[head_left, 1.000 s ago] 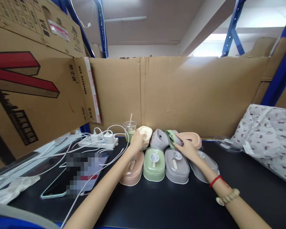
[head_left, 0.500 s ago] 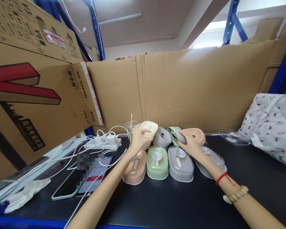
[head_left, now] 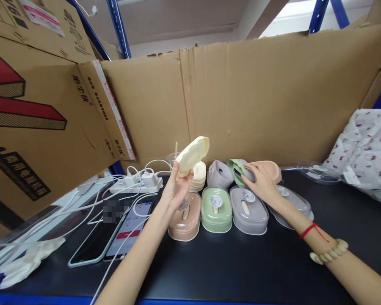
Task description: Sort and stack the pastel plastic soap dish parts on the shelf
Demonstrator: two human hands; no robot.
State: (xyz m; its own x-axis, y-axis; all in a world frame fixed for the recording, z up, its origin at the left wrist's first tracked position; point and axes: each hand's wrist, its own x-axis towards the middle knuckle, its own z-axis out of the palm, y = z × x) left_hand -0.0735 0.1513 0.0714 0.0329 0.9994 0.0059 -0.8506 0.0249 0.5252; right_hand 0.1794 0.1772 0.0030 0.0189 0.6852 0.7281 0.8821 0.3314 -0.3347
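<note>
My left hand pinches a shallow cream plastic dish and holds it tilted up, above a stack of similar cream dishes. At the back, my right hand has its fingers around a grey-lilac plastic piece, beside a green cut-out piece. Another lilac holder stands to the left of these. In front is a row of boxes with clear covers: a peach box, a green box and a grey box. My right forearm partly covers a clear cover.
Two phones and white cables lie at the left by a power strip. A drink cup with a straw is behind my left hand. Cardboard walls the back. A patterned bag stands right, near a clear lid.
My left hand has lifted the top cream dish off the stack and tilted it upright. My right hand stays at the grey-lilac piece. The camera view has tipped down somewhat.
</note>
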